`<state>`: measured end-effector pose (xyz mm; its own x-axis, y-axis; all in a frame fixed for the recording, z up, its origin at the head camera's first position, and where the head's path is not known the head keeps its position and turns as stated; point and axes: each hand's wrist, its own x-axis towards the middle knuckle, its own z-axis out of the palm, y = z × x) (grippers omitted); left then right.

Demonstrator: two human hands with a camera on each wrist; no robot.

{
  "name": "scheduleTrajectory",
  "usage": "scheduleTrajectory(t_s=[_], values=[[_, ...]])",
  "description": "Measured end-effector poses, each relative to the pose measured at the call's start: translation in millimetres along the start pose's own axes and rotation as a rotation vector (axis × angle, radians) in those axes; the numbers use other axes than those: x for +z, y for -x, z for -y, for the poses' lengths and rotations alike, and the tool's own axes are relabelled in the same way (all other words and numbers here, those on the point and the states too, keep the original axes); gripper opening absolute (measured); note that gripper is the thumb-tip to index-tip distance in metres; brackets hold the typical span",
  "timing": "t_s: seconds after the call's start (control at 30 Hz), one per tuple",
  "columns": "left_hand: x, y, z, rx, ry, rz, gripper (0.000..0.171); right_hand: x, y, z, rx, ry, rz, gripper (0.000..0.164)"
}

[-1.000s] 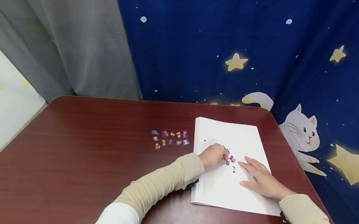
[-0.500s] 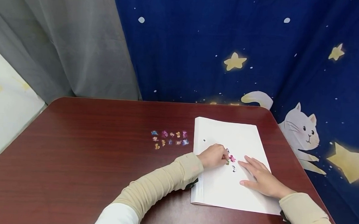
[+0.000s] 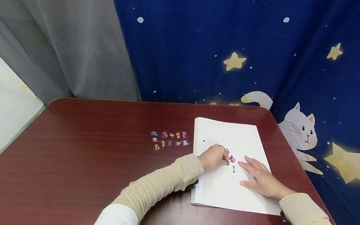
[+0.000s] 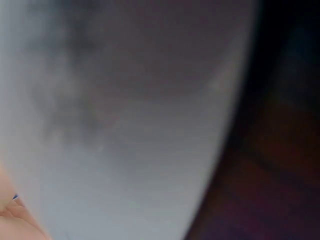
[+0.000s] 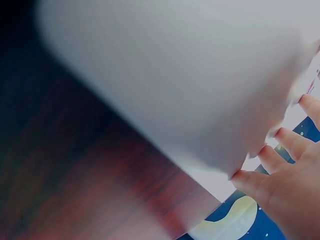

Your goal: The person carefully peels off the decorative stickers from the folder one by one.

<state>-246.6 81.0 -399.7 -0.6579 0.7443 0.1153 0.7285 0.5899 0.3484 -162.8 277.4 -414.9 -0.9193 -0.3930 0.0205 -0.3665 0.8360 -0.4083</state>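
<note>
A thick white paper pad or book (image 3: 224,193) lies on the right side of the table. Curled over its middle, my left hand (image 3: 213,156) pinches a small green sticker (image 3: 227,163), its fingertips down at the page. Around those fingertips sit a pink sticker (image 3: 232,159), a black-and-white one (image 3: 233,169) and a partly covered dark one (image 3: 227,151). My right hand (image 3: 262,179) rests on the page with fingers spread and fairly straight, just right of the stickers. In the right wrist view its fingers (image 5: 272,160) lie on the paper. The left wrist view is mostly blurred page.
On the dark red table (image 3: 89,155), left of the paper, several colourful cartoon stickers (image 3: 170,139) lie in rows. A small dark mark (image 3: 204,141) shows near the page's left edge. Grey and blue star-patterned curtains (image 3: 186,41) hang behind the table.
The view has shifted slightly. Both hands keep their places on the page, and the left fingertips now cover more of the green sticker.
</note>
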Motion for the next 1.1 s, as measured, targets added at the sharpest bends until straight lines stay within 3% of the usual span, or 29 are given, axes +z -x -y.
scheduleTrajectory(t_s=[0.77,0.93,1.1], values=[[2.4,4.8,-1.7,0.031,-0.018,-0.009,0.011,1,0,-1,-0.025,-0.004,-0.023,0.062],[-1.8,13.8,0.0,0.043,0.059,0.007,0.011,2,-1,0,-0.021,0.002,-0.009,0.063],[-7.2,20.7,7.0,0.018,0.219,0.002,0.011,0,-1,0,-0.009,0.008,0.002,0.063]])
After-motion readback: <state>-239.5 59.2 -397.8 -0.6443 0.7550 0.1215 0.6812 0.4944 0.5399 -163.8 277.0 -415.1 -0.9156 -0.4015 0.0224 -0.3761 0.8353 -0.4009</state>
